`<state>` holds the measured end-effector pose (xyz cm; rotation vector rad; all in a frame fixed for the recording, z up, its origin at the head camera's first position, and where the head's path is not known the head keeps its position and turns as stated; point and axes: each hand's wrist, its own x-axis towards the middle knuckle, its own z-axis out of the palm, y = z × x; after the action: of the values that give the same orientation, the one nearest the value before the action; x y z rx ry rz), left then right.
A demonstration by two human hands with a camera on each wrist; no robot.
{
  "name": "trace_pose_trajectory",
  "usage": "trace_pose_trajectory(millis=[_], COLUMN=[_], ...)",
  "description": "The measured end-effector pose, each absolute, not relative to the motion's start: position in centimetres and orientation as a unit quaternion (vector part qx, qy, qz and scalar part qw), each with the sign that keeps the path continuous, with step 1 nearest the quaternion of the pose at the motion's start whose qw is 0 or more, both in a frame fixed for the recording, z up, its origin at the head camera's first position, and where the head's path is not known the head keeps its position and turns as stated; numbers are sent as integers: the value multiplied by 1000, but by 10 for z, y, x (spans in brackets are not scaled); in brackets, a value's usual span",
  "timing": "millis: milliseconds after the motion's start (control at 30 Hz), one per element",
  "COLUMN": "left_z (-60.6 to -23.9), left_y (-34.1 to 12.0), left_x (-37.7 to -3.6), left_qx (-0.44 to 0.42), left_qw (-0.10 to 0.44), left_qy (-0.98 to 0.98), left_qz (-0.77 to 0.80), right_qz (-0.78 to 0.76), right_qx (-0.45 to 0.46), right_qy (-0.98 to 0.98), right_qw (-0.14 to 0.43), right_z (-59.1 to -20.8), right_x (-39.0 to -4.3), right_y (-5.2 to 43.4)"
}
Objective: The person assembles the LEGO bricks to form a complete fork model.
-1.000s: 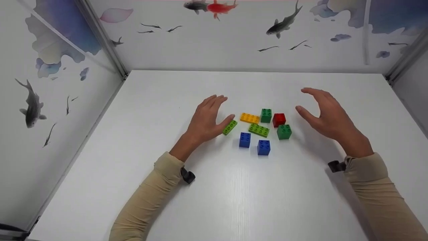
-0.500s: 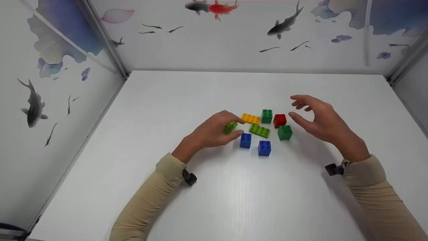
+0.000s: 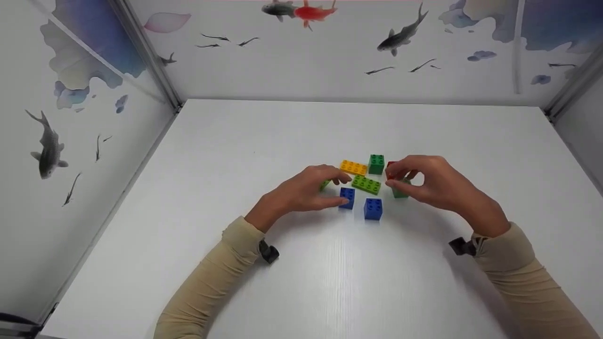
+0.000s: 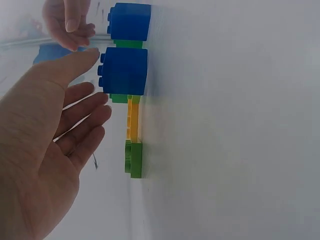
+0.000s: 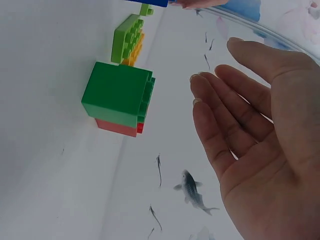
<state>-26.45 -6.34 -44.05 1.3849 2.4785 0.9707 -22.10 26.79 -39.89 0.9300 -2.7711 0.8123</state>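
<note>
In the head view my left hand (image 3: 306,190) hovers by the left blue building brick (image 3: 348,193), its thumb tip overlapping that brick. The left wrist view has this blue brick (image 4: 124,71) just past the thumb, with the loosely bent fingers holding nothing. My right hand (image 3: 438,183) hangs above the front green brick (image 3: 400,192) and the red brick (image 3: 390,165), partly covering both. From the right wrist, a gap separates its fingers from the green brick (image 5: 117,92); the palm holds nothing. A lime plate (image 3: 325,185) lies mostly hidden behind my left hand.
Between the hands lie another lime plate (image 3: 366,184), a yellow plate (image 3: 353,167), a back green brick (image 3: 376,164) and the right blue brick (image 3: 373,209). They all rest on a white table (image 3: 301,282), with printed panels (image 3: 301,61) at its back and left.
My left hand has come down and rightward, from beside the lime plate to the left blue brick. My right hand has moved left and nearer, over the red and green bricks. The bricks stay put.
</note>
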Motion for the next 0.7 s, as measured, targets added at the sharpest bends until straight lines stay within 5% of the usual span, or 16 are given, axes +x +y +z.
trace_pose_trajectory(millis=[700], left_z=[-442], left_y=[-59], left_x=[-263], left_qx=[449], left_qw=[95], left_qy=[837], left_qz=[297], right_qz=[229], right_qx=[319], right_qy=[-913], right_qw=[-110], right_z=[-408], right_x=[-210], right_y=[239])
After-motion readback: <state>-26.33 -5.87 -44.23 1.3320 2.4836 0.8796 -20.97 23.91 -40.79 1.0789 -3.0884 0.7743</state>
